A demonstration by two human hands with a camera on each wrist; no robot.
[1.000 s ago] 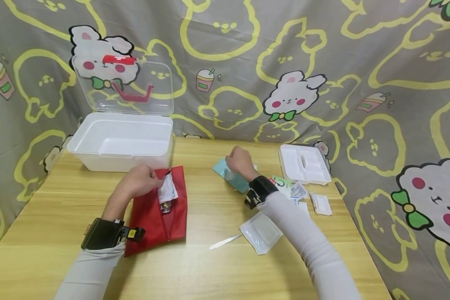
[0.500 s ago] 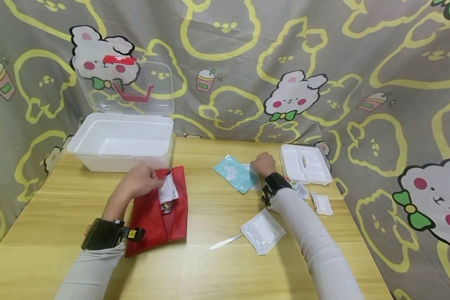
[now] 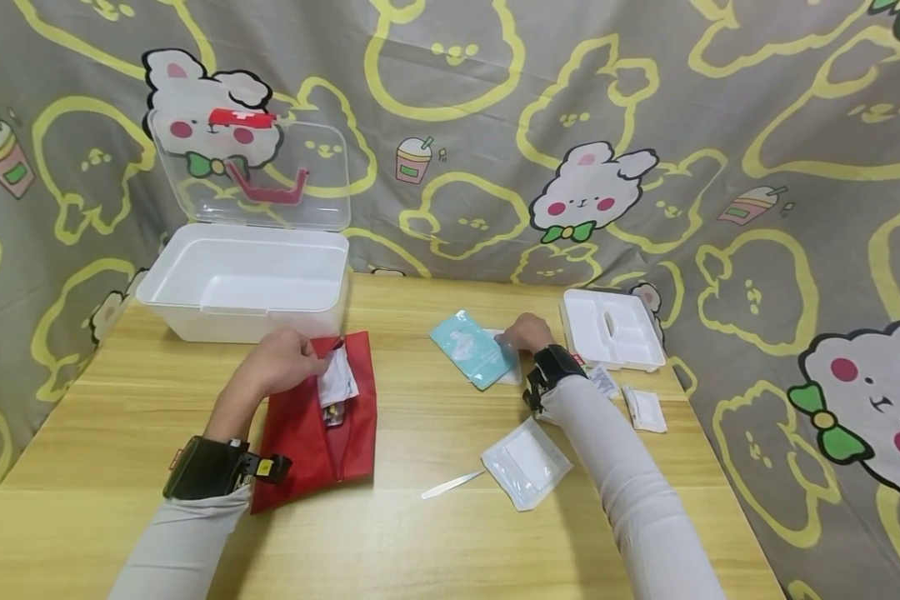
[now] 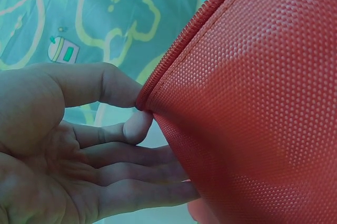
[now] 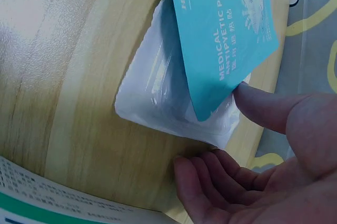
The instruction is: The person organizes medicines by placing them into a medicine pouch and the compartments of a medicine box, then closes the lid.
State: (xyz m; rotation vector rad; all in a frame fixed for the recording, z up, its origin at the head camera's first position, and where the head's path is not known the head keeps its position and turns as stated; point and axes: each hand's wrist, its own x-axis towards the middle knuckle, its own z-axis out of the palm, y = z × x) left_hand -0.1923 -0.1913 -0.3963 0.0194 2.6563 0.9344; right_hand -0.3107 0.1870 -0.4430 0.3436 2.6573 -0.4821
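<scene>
My left hand [image 3: 285, 362] pinches the zipped edge of a red fabric pouch [image 3: 356, 442] between thumb and forefinger, plain in the left wrist view, where the pouch [image 4: 253, 103] fills the right side. White packets [image 3: 337, 379] stick out of the pouch's opening. My right hand [image 5: 263, 166] is at the edge of a white packet [image 5: 152, 92] lying under a teal antipyretic patch packet [image 5: 226, 40]. Its thumb touches the lower edge of the teal packet, while its curled fingers lie by the white packet's corner. The frames do not settle whether they pinch it.
An open white box [image 3: 240, 325] with a raised clear lid stands back left. A white divided tray [image 3: 615, 329] lies back right. Near it are small packets [image 3: 645, 408]. A clear-wrapped white pad [image 3: 527, 462] and tweezers-like metal strip [image 3: 452, 483] lie in front.
My right hand moved right from above the teal packet to the white packet's edge, uncovering the teal one, which has just turned slightly. The left hand kept its hold on the pouch.
</scene>
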